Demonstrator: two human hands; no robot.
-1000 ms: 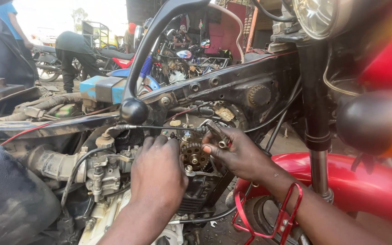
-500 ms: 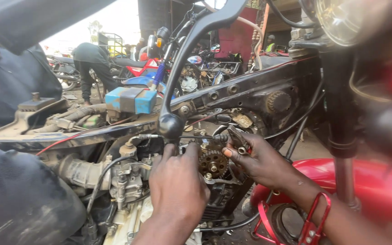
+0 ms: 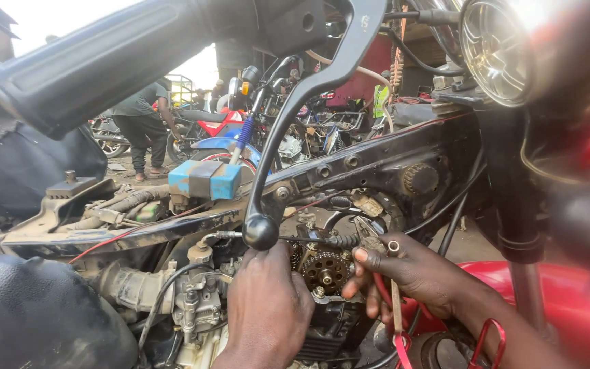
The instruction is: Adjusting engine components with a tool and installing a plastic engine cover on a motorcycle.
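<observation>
1. Head view looked down past a black handlebar grip (image 3: 104, 58) and brake lever (image 3: 302, 116) onto the opened engine of a motorcycle.
2. The left hand (image 3: 268, 307) lay with its back to the camera at about 9 o'clock of a toothed sprocket (image 3: 324, 272), fingers curled in toward the engine; what they gripped, if anything, was hidden behind the knuckles, so I cannot tell.
3. The right hand (image 3: 414, 273) sat at 3 o'clock of the sprocket, closed around a pair of pliers (image 3: 377, 242) whose red-sleeved handles hung down past the palm, while the nose reached up and left, ending at about 1 o'clock of the sprocket.
4. The hands flanked the sprocket, probably so one could steady the part while the other worked the tool (a judgement only).
5. The sprocket stood recessed in the open cylinder head cavity, just below the black frame tube (image 3: 377, 160); whether a chain ran around it I could not make out.
6. A carburettor (image 3: 196, 307) hung at 9 o'clock of the left hand, with a blue-and-grey box (image 3: 206, 179) resting on the frame above it.
7. A person (image 3: 141, 130) bent over among other motorcycles far behind, at 11 o'clock.
</observation>
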